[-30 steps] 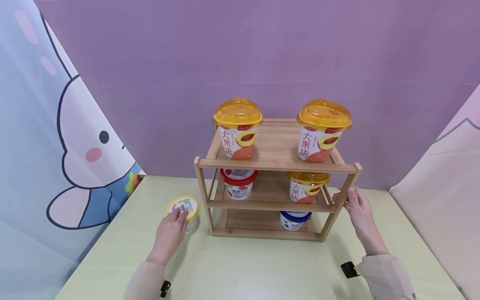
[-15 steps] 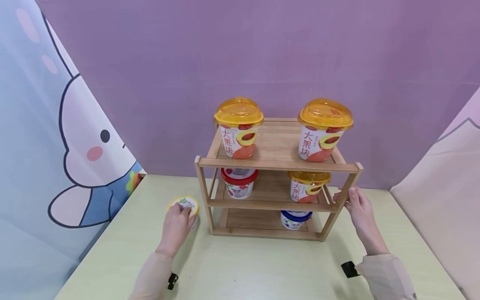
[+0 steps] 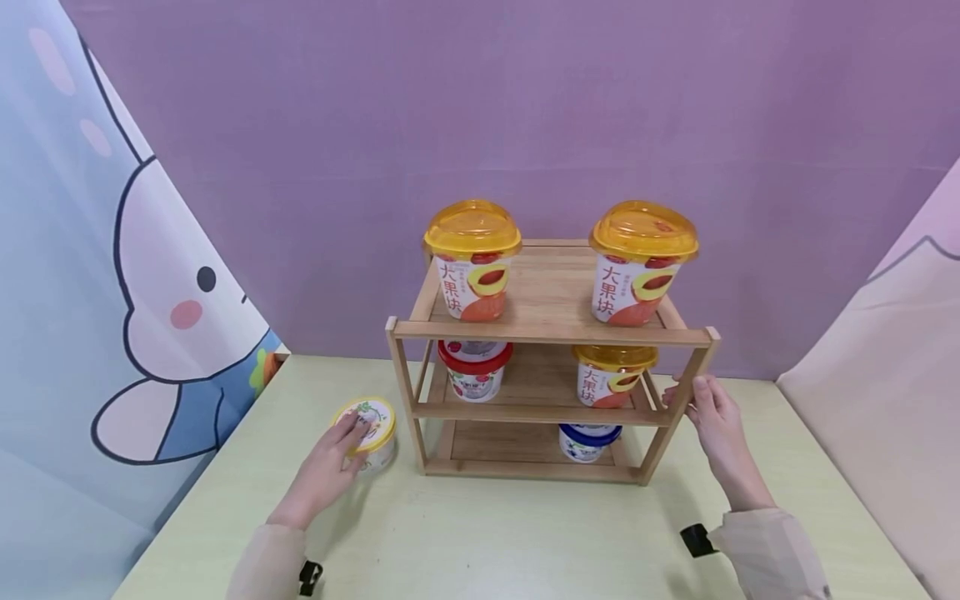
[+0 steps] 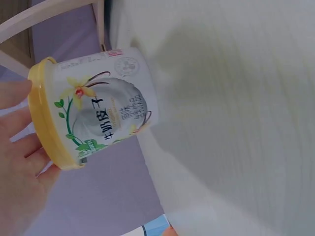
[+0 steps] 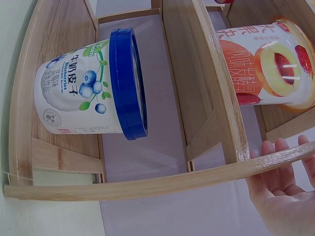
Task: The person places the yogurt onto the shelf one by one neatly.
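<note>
A white yogurt cup with a yellow lid (image 4: 96, 105) stands on the table left of the wooden rack (image 3: 555, 410). My left hand (image 3: 324, 471) holds it at the lid, fingers over the top and thumb at the near rim. The left wrist view shows vanilla flowers on its label, with the fingertips along the lid's edge. My right hand (image 3: 723, 433) grips the rack's right front post, the fingers (image 5: 269, 164) passing behind it. On the rack's bottom tier sits a blue-lidded blueberry cup (image 5: 86, 88).
Two tall peach cups with orange domed lids, one left (image 3: 474, 262) and one right (image 3: 641, 265), stand on the top tier. The middle tier bears a red-lidded cup (image 3: 476, 375) and a smaller-looking peach cup (image 3: 611, 379). A purple curtain (image 3: 525, 108) hangs behind.
My left hand has turned on the lid, first to the right, then back to the left with the thumb spread apart. The yellow-lidded cup sits slightly nearer. My right hand stays at the post.
</note>
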Demonstrator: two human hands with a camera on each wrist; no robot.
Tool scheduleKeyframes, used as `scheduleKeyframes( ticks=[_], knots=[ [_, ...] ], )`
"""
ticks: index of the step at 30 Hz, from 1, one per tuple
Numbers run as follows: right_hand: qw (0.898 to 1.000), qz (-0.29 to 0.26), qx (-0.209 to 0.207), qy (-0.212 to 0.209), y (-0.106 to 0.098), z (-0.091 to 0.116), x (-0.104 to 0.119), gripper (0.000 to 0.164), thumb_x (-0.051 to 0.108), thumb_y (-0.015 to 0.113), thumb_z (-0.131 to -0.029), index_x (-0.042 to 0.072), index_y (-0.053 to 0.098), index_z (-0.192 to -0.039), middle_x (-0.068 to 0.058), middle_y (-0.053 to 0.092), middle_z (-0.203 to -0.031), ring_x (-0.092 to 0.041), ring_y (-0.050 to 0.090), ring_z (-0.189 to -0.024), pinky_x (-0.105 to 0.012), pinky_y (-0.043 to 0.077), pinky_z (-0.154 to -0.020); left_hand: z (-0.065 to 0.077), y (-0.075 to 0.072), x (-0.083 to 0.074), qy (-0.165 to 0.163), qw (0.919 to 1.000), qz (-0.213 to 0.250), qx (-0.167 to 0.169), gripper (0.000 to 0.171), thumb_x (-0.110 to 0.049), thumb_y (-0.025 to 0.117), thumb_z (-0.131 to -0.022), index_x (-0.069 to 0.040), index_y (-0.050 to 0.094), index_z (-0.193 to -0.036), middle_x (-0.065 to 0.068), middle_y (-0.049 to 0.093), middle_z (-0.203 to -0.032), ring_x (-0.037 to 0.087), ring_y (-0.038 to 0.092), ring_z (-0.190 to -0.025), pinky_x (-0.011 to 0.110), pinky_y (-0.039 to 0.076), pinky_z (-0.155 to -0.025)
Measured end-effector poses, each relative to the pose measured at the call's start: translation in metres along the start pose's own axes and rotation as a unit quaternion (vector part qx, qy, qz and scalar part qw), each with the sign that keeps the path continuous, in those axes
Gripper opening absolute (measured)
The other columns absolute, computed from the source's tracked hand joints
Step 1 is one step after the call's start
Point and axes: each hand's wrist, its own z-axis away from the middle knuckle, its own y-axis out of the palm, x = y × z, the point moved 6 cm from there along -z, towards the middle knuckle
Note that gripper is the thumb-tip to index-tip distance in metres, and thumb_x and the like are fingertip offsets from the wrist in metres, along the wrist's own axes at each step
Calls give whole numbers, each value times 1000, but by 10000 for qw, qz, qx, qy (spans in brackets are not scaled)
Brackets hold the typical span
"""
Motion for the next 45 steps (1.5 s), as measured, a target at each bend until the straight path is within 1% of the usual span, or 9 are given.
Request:
scheduleKeyframes(
  ticks=[4, 8, 11, 16, 19, 26, 33, 41, 45],
  knots=[
    [10000, -72, -9, -37, 1, 1, 3, 25, 26, 35, -95, 11, 54, -96, 3, 62, -80, -5, 57, -80, -12, 44, -76, 0, 1, 2, -52, 9999, -47, 87, 45, -11, 59, -83, -2, 47, -126, 23, 37, -133, 42, 36, -118, 53, 31, -94],
    [9983, -495, 277, -109, -27, -12, -51, 34, 27, 34, -95, 0, 52, -104, -6, 63, -88, -13, 58, -87, -20, 44, -84, -3, -2, -7, 360, 9981, -358, -343, 43, -9, 64, -79, 1, 54, -119, 27, 45, -123, 42, 46, -108, 51, 38, -88],
    [9958, -786, 406, -242, -64, -30, -121, 38, 24, 32, -97, -6, 48, -113, -17, 61, -96, -24, 58, -92, -26, 44, -86, -5, -4, -14, 670, 9930, -652, -727, 41, -8, 69, -74, 3, 58, -113, 29, 51, -114, 42, 52, -98, 49, 43, -82],
    [9990, -376, 52, -231, -94, -45, -177, 37, 23, 30, -97, -4, 46, -117, -24, 58, -98, -29, 57, -93, -26, 46, -82, -9, -4, -22, 802, 9856, -931, -1163, 39, -10, 74, -70, 2, 63, -105, 27, 57, -101, 39, 56, -87, 49, 46, -73],
    [9978, -539, 208, -316, -87, -43, -165, 35, 20, 30, -97, -5, 47, -116, -23, 59, -97, -28, 58, -92, -25, 47, -80, -12, -3, -27, 897, 9797, -1090, -1426, 37, -12, 76, -67, 3, 64, -99, 25, 57, -91, 37, 54, -78, 46, 46, -66],
    [9991, -292, 273, -169, -21, -10, -37, 33, 25, 35, -96, -3, 50, -106, -6, 63, -87, -13, 58, -85, -16, 45, -77, -14, -1, -36, 847, 9689, -1360, -1887, 38, -16, 78, -63, 7, 65, -90, 23, 50, -74, 32, 45, -64, 40, 40, -55],
    [9956, -728, 397, -430, -55, -25, -98, 33, 15, 31, -97, -9, 47, -112, -16, 62, -92, -21, 59, -88, -21, 46, -80, -17, 1, -39, 530, 9674, -1489, -1979, 40, -17, 80, -61, 10, 65, -86, 23, 49, -72, 32, 46, -64, 40, 41, -56],
    [9995, -134, 208, -193, -14, -5, -22, 36, 25, 34, -96, -7, 48, -105, -3, 63, -86, -10, 58, -83, -15, 45, -77, -13, -1, -38, 459, 9782, -1046, -1732, 41, -16, 76, -68, 11, 62, -95, 26, 53, -85, 37, 51, -76, 44, 44, -64],
    [9934, -870, 573, -481, -28, -15, -58, 32, 19, 33, -96, -6, 50, -107, -9, 63, -90, -15, 59, -87, -18, 45, -80, -5, -5, -30, 318, 9921, -598, -1052, 42, -9, 70, -73, 10, 57, -108, 34, 47, -113, 46, 45, -104, 54, 38, -85]
  ],
)
